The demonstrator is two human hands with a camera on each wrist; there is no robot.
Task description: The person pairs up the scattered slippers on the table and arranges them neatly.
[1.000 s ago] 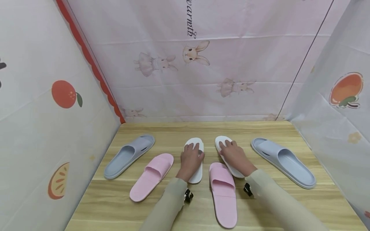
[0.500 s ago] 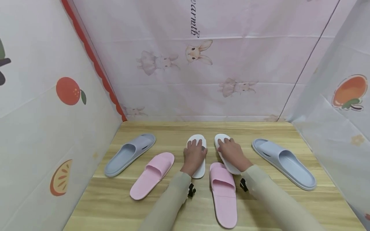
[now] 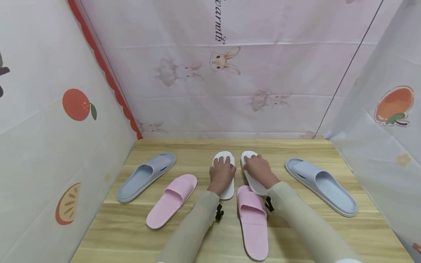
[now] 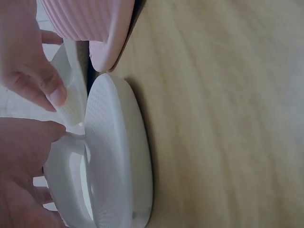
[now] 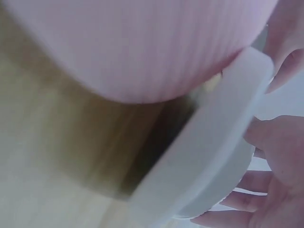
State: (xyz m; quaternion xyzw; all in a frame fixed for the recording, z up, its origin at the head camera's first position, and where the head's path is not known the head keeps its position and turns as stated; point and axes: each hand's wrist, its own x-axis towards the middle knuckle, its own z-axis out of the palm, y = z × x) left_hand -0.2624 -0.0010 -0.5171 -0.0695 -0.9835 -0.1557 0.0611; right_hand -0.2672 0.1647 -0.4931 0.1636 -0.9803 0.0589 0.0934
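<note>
6 slippers lie on the wooden table, and the 2 white ones sit at the middle of its far half, one under each hand. The left hand lies palm-down on the left white slipper, fingers curled over its strap near the toe; the wrist view shows the thumb and fingers pinching that thin white band. The right hand covers the right white slipper the same way, fingers bent round its front, with the wrist view showing fingers wrapped under the slipper's edge. Each white slipper runs lengthwise away from the person, toe toward the back wall, the right one angled slightly so its heel drifts outward; each hand is directly on top of its own slipper, so neither needs to cross. The 2 toes stand just beside each other, a narrow gap between them. Next to the right white slipper's heel, touching or nearly so, lies a pink slipper, long axis also pointing away. A second pink slipper lies left of the white pair, tilted. 2 grey-blue slippers flank everything, well apart. All look like soft moulded foam, matte, with finely ribbed soles and wide rounded straps.
</note>
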